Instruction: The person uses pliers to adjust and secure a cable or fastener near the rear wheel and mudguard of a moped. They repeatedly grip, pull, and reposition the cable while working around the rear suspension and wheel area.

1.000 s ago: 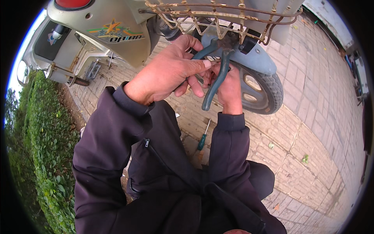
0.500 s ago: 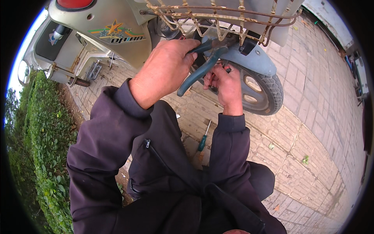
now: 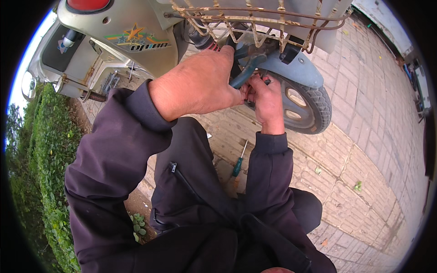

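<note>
My left hand [image 3: 198, 82] is closed round the blue-green handles of the pliers [image 3: 249, 70], the thumb over the lower handle. The pliers' jaws reach in beside the front fender, under the wire basket; what they bite on is hard to see. Just right of it, my right hand [image 3: 267, 98] is closed, fingers curled by the front wheel [image 3: 314, 107]. A small red-and-black piece [image 3: 266, 81] shows between its fingers, its kind unclear. The two hands nearly touch. On the paving below lies a screwdriver [image 3: 237, 166] with a green handle.
A rusty wire basket [image 3: 268, 18] hangs close above my hands. The blue-grey fender [image 3: 298, 68] covers the wheel's top. The scooter's beige body [image 3: 136, 41] stands at the left, with a hedge [image 3: 54, 173] beyond. Brick paving [image 3: 359, 182] spreads right.
My left hand has shifted down along the pliers, from gripping the upper handle to covering both handles. Its elbow has swung outward to the left. The right hand stays nearly still.
</note>
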Demonstrator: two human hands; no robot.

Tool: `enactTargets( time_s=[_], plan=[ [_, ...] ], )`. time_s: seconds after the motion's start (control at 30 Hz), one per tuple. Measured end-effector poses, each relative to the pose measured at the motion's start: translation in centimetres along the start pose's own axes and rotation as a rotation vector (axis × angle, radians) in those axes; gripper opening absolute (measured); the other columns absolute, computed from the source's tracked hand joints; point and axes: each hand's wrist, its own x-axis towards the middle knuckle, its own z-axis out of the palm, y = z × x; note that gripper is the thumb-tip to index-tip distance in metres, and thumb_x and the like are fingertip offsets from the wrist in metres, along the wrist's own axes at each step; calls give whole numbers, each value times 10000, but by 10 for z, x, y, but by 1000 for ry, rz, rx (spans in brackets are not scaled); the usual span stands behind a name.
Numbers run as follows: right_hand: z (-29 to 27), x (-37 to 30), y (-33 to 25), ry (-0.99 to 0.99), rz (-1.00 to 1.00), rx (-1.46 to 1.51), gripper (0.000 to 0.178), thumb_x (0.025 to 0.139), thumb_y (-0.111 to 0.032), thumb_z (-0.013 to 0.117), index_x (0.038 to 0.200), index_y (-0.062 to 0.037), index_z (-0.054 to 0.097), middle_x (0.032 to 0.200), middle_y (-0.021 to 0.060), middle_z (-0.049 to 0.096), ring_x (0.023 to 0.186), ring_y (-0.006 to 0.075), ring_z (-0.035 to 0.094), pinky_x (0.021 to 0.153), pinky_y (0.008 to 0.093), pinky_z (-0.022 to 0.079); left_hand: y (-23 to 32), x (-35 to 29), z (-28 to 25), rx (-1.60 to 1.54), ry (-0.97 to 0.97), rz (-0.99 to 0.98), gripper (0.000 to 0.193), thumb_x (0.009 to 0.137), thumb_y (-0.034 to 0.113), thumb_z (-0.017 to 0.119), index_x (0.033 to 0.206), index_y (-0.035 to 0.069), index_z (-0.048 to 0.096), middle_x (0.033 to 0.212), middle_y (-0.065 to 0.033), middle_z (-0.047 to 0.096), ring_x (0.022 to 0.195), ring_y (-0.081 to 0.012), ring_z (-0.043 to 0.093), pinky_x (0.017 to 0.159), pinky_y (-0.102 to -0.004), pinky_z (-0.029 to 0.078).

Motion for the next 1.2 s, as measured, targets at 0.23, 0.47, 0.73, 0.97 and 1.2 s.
enactTargets(
  time_s=[0.23, 0.47, 0.73, 0.97, 1.2],
  plan=[
    [-2, 1, 1, -7, -15, -51, 247, 977, -148, 619, 774, -7, 628, 626, 62, 617, 486, 166, 588, 469, 292, 420, -3, 2, 4, -26, 32, 13, 716, 720, 158, 689, 1286, -216, 460, 825, -348, 633, 880, -506, 660, 770, -497, 528],
    [-2, 1, 0, 5, 4, -14, 254, 961, -146, 634, 762, 11, 616, 637, 75, 607, 482, 168, 575, 456, 304, 430, -23, 6, 14, -60, 78, 85, 612, 723, 109, 699, 1242, -139, 488, 763, -280, 625, 785, -472, 651, 711, -486, 523],
    [-5, 2, 0, 10, 28, -9, 219, 956, -145, 644, 816, 21, 613, 676, 88, 618, 502, 174, 584, 462, 312, 460, -47, 20, 16, -73, 115, 208, 455, 771, 126, 730, 1132, -52, 516, 759, -262, 616, 798, -476, 643, 704, -492, 508],
    [-5, 1, -2, 16, 18, -22, 179, 963, -132, 638, 869, 19, 615, 696, 90, 628, 526, 172, 600, 473, 314, 478, -39, 14, 22, -162, 171, 109, 444, 983, 360, 675, 1084, -56, 558, 813, -276, 655, 807, -522, 637, 722, -506, 525],
    [-8, 2, -2, -4, 31, -27, 185, 966, -129, 633, 858, 20, 615, 691, 90, 629, 528, 175, 604, 492, 318, 498, -41, 14, 35, -748, 129, 6, 294, 1059, 212, 589, 1150, -61, 648, 798, -136, 627, 712, -213, 578, 682, -361, 491]
  ],
)
